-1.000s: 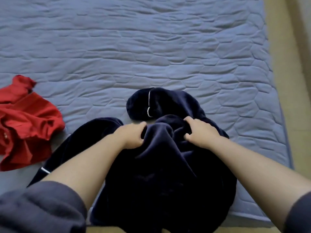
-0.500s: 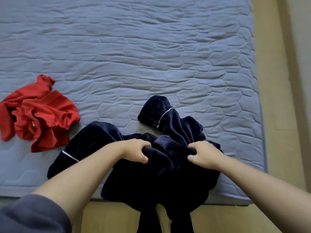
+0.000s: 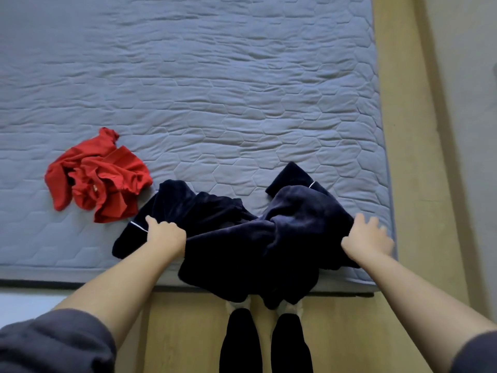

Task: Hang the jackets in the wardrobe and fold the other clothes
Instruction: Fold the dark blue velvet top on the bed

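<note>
Navy garment: the navy garment (image 3: 269, 238) lies on the bed (image 3: 215, 90), at the lower middle of the frame. It touches the near edge of the bed, and a fold hangs over that edge toward the floor (image 3: 188, 332).
Long axis: it runs roughly left to right across the frame, along the bed's near edge. One white-piped end points to the lower left. Another piped part sticks up toward the upper right.
Left hand: the left hand (image 3: 165, 234) has its fingers curled into the cloth near the left end and grips it.
Right hand: the right hand (image 3: 368, 239) sits at the garment's right edge with fingers spread and blurred. I cannot tell whether it pinches the cloth or only presses on it.
Red garment: the red garment (image 3: 99, 179) lies crumpled at the left of the frame, just beside the navy one.
Step, as I judge it: spreading the navy piece flat, ready for folding.
Risk one: the overhanging fold could drag the rest off the bed if either hold slackens.
Risk two: the cloth is bunched and twisted in the middle, so folding now would trap creases.
Risk three: the left end could snag the red garment.
</note>
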A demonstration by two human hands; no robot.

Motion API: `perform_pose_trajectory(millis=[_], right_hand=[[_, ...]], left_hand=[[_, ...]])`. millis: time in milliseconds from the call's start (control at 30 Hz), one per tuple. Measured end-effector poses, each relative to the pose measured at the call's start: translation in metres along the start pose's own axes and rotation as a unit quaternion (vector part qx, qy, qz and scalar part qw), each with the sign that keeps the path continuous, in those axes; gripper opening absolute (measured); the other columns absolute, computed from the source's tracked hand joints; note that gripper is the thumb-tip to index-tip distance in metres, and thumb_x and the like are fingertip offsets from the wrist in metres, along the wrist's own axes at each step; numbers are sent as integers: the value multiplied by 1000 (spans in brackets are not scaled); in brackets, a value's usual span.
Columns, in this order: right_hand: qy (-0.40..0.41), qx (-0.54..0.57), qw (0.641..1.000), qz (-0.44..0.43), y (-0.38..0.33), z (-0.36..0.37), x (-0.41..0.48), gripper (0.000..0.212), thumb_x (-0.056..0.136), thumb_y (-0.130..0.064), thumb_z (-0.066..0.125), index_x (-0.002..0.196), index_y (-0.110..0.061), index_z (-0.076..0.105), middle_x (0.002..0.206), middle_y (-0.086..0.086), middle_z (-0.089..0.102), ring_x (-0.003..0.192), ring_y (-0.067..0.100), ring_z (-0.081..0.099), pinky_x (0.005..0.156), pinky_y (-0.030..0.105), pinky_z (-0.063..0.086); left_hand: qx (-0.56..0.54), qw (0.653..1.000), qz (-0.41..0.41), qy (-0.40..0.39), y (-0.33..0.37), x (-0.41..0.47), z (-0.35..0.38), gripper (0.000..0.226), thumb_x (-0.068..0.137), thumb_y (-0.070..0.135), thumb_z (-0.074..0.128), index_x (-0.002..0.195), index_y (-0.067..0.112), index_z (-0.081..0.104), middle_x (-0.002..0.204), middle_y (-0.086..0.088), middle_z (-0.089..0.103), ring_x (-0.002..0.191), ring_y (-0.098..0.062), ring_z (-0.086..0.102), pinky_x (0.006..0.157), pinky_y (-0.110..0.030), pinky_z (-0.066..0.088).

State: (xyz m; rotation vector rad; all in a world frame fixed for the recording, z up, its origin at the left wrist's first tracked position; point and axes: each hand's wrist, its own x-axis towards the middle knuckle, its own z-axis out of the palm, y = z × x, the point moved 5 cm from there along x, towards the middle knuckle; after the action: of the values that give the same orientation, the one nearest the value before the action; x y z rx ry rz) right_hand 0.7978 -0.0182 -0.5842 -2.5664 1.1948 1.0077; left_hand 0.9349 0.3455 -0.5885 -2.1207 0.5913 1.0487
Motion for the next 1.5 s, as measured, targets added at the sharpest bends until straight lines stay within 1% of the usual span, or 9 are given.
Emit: perform_pose_trajectory(millis=[233,433,567,733,800,1033,1133,1367,1500], right_hand=[[7,-104,918,-382,-97,54,-1,74,84,-22,55,148,-29,20,160,-6,3,147,18,2,116,48,11],[10,-160,906,-392,-146,78,50,82,86,-42,54,151,-33,5,160,0,-10,147,24,-2,114,56,8],[-21,-209,918,-335,-148,85,85,62,92,-46,41,146,-21,26,147,10,40,137,27,34,111,52,15],[-155,-186,887,-393,-119,111,34,33,85,-37,54,113,-20,55,117,8,63,108,29,59,78,33,42],[-148,-104,866,-466,-117,112,1,27,81,-33,58,104,-21,50,109,4,64,102,28,60,73,32,42],[-237,-49,829,-504,-101,105,-57,22,90,-32,44,108,-21,47,91,1,61,79,23,52,78,36,41],[-262,65,855,-443,-101,77,-57,25,89,-17,40,98,-18,63,102,1,66,94,18,57,82,30,43],[37,128,867,-480,-124,-48,-86,63,76,-23,67,134,-25,44,135,-2,46,120,21,46,92,40,44],[69,188,838,-507,-152,-113,-137,15,81,-18,61,96,-15,56,100,7,64,98,29,61,80,40,42]], left_hand=[[-354,921,104,128,93,36,-23,39,87,22,45,126,21,48,125,-3,59,113,-26,56,91,-36,45],[-346,933,70,-74,140,78,8,29,85,15,37,102,17,60,80,-2,72,70,-19,68,64,-27,49],[-376,922,21,-83,141,94,17,25,88,18,40,82,12,64,61,-1,66,52,-16,58,56,-24,43],[-797,550,-95,-229,161,77,27,26,93,29,47,87,5,55,82,-14,65,68,-25,63,57,-32,52],[-816,495,-82,-287,176,67,22,40,88,47,57,96,8,55,99,-15,61,90,-30,62,65,-42,54],[-831,528,-113,-137,165,34,0,37,81,-4,41,112,2,60,72,-9,58,61,-23,55,56,-27,45],[-782,618,-55,-66,140,1,-25,24,84,4,41,95,14,59,80,-5,60,69,-18,54,58,-26,41],[-560,813,147,56,52,-120,-117,11,80,17,46,77,22,56,86,-2,63,89,-22,59,75,-31,42],[-478,852,176,120,0,-199,-167,16,85,8,49,72,17,52,72,2,56,72,-14,54,56,-15,35]])
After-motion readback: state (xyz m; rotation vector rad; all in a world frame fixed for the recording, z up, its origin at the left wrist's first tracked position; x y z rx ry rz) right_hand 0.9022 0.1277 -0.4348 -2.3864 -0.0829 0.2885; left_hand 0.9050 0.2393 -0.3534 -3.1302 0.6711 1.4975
